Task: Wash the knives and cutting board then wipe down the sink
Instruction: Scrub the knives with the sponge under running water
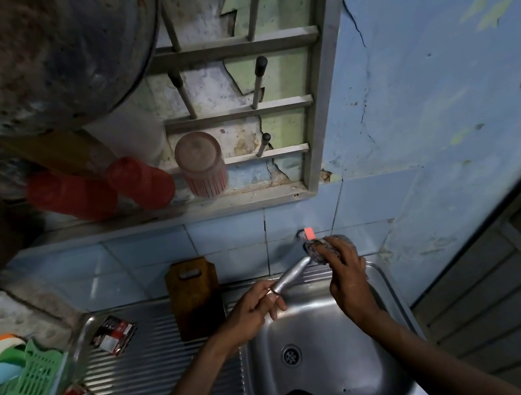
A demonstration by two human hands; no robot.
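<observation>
over the sink [385, 283], hands grip a knife [291, 273] and cloth [322, 249] hiding its blade.

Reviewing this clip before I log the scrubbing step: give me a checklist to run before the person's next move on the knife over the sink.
1. Left hand grips the knife by its lower end: ok.
2. Right hand holds the scrubbing cloth on the knife's far end: ok.
3. Knife held over the sink basin: ok.
4. Water running from the tap: cannot tell.
5. Drain unblocked: ok.
6. Cutting board leaning upright against the wall, washed: cannot tell.
</observation>
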